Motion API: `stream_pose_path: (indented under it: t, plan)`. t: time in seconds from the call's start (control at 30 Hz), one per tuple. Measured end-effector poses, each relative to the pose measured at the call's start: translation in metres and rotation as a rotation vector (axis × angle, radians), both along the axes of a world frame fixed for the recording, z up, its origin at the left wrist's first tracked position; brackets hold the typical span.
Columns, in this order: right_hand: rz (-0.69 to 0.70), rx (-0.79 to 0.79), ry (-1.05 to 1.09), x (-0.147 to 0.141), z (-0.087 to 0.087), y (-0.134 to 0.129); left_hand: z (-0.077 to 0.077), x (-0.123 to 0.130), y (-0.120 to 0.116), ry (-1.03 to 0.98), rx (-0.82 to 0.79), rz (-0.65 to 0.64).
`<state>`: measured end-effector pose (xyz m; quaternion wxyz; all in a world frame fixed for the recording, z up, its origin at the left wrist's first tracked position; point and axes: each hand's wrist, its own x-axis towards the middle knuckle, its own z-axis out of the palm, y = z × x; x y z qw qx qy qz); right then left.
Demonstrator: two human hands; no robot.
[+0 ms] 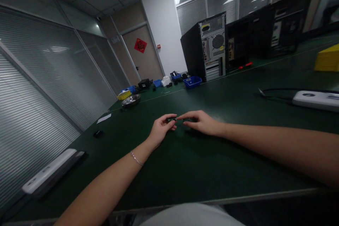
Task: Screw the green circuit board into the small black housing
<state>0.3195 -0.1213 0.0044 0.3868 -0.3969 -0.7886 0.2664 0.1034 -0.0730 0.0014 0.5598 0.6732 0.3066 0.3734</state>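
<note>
We have the green table [148, 180] before us, a computer case [203, 47] at its far side and a blue tray [192, 82] just beside that. Our right hand [202, 123] curves loosely around a dark object [188, 120]; we cannot tell whether it grips it. Our left hand [161, 127] pinches a small part [172, 119] above the table, near our right forefinger.

One sign I can read: 福
It stands dark on the red diamond [140, 45] on the door [150, 60] ahead of me; the yellow label [206, 28] on the computer tower [192, 47] is too small for me.
</note>
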Motion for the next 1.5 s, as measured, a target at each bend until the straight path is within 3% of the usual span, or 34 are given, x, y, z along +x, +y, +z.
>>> stream_pose_path:
  t: [0.6,0.9,1.2,1.5]
  plan:
    - [0.077,-0.081,0.038,0.0,0.003,-0.004,-0.001,-0.007,0.005,-0.068,-0.158,-0.132]
    - [0.103,-0.128,0.064,0.001,0.003,-0.003,-0.002,-0.009,0.007,-0.073,-0.178,-0.167]
    - [0.119,-0.296,0.116,0.005,0.001,0.003,-0.006,-0.009,0.01,-0.084,-0.186,-0.209]
    - [0.107,-0.31,0.165,0.003,0.001,0.003,-0.002,-0.007,0.006,-0.098,-0.183,-0.222]
